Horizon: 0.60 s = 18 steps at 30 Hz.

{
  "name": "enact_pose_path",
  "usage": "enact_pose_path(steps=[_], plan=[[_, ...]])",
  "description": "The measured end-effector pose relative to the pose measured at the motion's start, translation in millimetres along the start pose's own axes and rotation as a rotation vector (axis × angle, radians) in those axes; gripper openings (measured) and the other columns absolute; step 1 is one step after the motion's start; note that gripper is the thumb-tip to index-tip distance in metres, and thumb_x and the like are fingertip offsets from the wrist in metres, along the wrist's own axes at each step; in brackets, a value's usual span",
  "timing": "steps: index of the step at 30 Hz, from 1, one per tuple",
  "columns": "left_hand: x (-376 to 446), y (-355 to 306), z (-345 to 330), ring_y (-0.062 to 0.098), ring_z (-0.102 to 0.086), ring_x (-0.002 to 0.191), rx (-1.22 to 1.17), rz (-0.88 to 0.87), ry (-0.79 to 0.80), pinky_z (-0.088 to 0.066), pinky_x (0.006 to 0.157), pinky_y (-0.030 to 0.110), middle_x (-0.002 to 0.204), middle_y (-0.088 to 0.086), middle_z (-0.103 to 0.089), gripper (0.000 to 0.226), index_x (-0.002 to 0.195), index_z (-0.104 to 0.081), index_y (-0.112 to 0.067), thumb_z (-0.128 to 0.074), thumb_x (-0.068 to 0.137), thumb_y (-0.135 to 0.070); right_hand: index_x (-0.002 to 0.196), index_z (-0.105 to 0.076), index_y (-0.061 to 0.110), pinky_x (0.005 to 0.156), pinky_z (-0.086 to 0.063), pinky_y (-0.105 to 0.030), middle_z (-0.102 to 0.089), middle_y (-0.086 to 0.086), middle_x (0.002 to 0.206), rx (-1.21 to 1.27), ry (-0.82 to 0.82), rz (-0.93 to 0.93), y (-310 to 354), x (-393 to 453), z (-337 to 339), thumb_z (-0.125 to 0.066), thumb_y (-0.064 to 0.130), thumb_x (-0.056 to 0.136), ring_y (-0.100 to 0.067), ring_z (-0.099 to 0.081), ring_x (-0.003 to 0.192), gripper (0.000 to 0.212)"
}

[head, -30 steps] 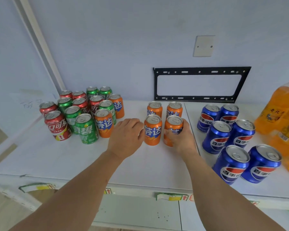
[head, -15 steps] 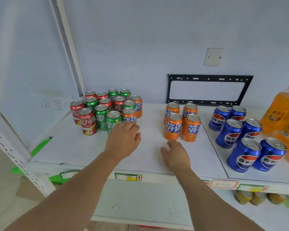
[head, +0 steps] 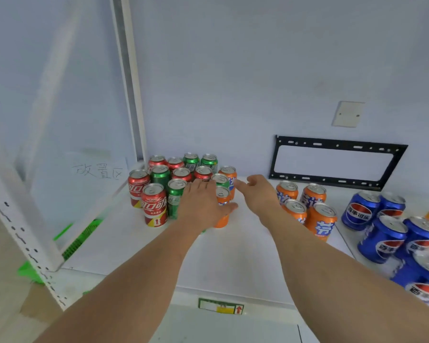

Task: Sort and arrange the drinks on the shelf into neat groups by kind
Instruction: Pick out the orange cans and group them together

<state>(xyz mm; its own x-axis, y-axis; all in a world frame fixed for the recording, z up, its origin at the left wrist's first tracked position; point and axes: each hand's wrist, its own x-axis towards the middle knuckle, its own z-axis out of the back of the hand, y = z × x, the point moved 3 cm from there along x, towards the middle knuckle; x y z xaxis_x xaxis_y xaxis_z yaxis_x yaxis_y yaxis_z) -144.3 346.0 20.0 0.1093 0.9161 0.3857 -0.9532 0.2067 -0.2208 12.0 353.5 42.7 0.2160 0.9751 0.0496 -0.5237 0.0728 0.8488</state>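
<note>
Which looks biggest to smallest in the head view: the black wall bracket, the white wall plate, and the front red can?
1. Black bracket, by far the widest.
2. Front red can.
3. White plate, smallest, though it sits farther from the camera than the can, so their real sizes are unsure.

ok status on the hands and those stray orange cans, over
Left hand wraps the front orange can in the mixed cluster. Right hand open, reaching for the rear orange can. Green can wedged between them.

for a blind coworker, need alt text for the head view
Two bare hands reach for orange cans mixed among red and green cans: the left hand covers one orange can, the right hand hovers open. Sorted orange cans and blue cans stand right.
</note>
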Motion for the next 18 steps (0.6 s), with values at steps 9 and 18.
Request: enact_pose_path(steps=[9, 18], plan=[[41.3, -0.2, -38.2, 0.024, -0.043, 0.128, 0.196, 0.085, 0.232, -0.019, 0.116, 0.046, 0.126, 0.002, -0.06, 0.078, 0.125, -0.051, -0.015, -0.054, 0.074, -0.074, 0.144, -0.039, 0.011, 0.083, -0.04, -0.029, -0.049, -0.005, 0.138, 0.384, 0.113, -0.155, -17.5, 100.1, -49.3, -0.069, 0.042, 0.086, -0.021, -0.053, 0.114, 0.072], [37.2, 2.9, -36.7, 0.019, -0.053, 0.111, 0.174, 0.073, 0.234, -0.022, 0.113, 0.039, 0.109, -0.005, -0.064, 0.064, 0.11, -0.05, -0.021, -0.055, 0.073, -0.074, 0.123, -0.06, 0.025, 0.082, -0.056, -0.036, -0.067, 0.0, 0.118, 0.523, 0.182, -0.171, -47.4, 144.8, -81.4, -0.081, 0.04, 0.075, -0.019, -0.065, 0.103, 0.055]])
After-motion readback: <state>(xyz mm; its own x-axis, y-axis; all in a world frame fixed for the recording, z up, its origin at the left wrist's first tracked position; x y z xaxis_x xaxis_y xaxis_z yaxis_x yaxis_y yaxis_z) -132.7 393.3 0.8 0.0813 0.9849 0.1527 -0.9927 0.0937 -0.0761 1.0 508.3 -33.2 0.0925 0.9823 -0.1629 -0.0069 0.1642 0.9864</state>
